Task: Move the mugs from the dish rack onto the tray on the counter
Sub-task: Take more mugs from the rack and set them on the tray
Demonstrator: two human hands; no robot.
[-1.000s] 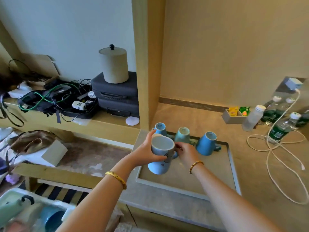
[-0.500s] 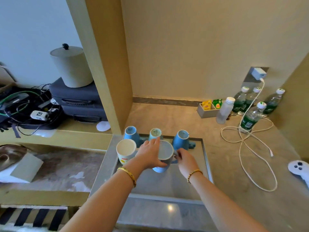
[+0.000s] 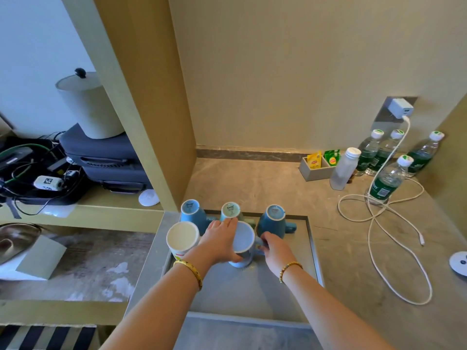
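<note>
A light blue mug stands on the grey tray, upside down with its pale base up. My left hand grips its left side, and my right hand holds its handle. Behind it three mugs stand upside down along the tray's back edge: a blue one, a teal one and a dark blue one. A white mug with a red and yellow print stands at the tray's left. The dish rack is out of view.
Several water bottles, a white bottle and a tea-bag box stand at the counter's back right. A white charging cable loops across the counter. A wooden post rises left of the tray; grey cases lie beyond it.
Both hands have lowered the light blue mug onto the tray, from held above it to standing on it. The view swung right, away from the dish rack.
</note>
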